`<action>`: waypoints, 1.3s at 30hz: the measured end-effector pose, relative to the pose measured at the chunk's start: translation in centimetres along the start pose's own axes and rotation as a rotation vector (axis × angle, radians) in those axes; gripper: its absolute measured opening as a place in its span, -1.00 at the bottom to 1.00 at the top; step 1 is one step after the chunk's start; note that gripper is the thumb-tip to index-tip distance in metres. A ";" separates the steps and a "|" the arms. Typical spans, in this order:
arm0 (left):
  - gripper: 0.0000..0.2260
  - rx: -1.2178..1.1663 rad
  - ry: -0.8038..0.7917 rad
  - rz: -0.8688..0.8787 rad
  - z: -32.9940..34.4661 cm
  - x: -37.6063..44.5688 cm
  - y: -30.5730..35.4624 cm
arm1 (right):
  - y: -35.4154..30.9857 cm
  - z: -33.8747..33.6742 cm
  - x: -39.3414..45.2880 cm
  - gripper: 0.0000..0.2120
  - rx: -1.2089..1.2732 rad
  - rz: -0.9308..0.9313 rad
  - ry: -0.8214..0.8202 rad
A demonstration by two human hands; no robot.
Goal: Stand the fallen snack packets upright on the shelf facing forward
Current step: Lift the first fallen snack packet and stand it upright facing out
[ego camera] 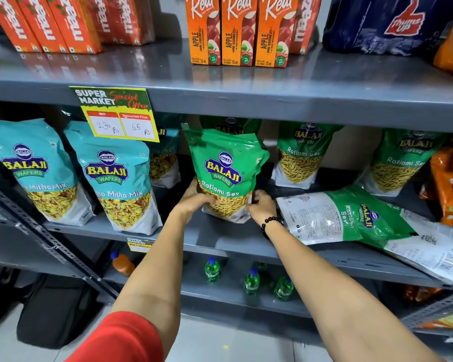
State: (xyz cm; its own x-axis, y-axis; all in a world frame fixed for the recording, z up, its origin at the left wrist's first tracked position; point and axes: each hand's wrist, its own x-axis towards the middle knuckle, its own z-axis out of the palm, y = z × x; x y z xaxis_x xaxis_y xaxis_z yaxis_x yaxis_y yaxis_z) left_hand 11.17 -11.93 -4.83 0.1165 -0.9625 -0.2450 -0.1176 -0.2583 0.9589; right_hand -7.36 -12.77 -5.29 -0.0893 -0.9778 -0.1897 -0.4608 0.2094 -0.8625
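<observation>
Task looks partly done, roughly midway by my read. One green Ratlami Sev packet (pixel 225 173) stands upright at the middle of the snack shelf (pixel 220 239), logo facing forward, leaning slightly left at the top. Left hand (pixel 194 199) cups its lower left corner, right hand (pixel 260 206) presses its lower right corner; both hands closed on the packet base, seemingly steadying it, so it probably isn't released yet. Still left: a fallen green packet (pixel 351 218) lies flat on its side just right of the right hand, top pointing right, back print partly showing, and a second fallen packet (pixel 434 246) lies back-side up beyond it, overhanging the shelf's front edge. Two more green packets (pixel 300 155) stand upright at the rear. Teal Mitha Mix packets (pixel 118 184) to the left already stand facing forward. The held packet is a glossy, full stand-up pouch with a white bottom; the film is crinkled near the top corner.
</observation>
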 end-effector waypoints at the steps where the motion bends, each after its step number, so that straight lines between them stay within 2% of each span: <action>1: -0.14 0.002 -0.019 0.011 0.1 -0.1 0.1 | 0.0 0.0 0.0 -0.57 0.001 -0.010 -0.047; 3: -0.20 -0.046 -0.023 0.017 0.2 -0.3 -0.1 | -0.1 0.1 -0.3 -0.46 0.064 -0.010 -0.137; 5: -0.27 -0.093 0.014 0.029 0.1 -0.7 -0.3 | -0.2 0.1 -0.7 -0.42 0.143 -0.030 -0.205; 10: -0.40 -0.125 0.102 0.076 -0.1 -2.5 -0.5 | -0.7 0.4 -1.7 -0.44 0.127 -0.082 -0.180; 18: -0.42 -0.077 0.162 0.084 -1.6 -5.6 -1.4 | -0.5 1.2 -4.5 -0.51 0.104 -0.125 -0.200; 32: -0.45 -0.070 0.090 0.104 -2.5 -8.6 -2.2 | -0.1 1.7 -7.1 -0.53 0.098 -0.098 -0.236; 36: -0.36 -0.082 0.084 0.055 -2.4 -9.0 -2.2 | 0.1 1.8 -7.3 -0.44 0.078 -0.076 -0.217; 39: 0.00 -0.033 0.121 0.021 -2.7 -9.1 -3.2 | 0.7 1.7 -7.3 -0.33 0.037 -0.056 -0.187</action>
State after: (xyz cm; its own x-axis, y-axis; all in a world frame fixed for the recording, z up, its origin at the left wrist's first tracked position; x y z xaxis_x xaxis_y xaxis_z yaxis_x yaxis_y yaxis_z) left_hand 13.17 -2.14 -5.30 0.2324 -0.9502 -0.2077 -0.0889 -0.2334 0.9683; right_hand -5.55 -5.44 -5.25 0.1031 -0.9696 -0.2219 -0.4277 0.1582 -0.8900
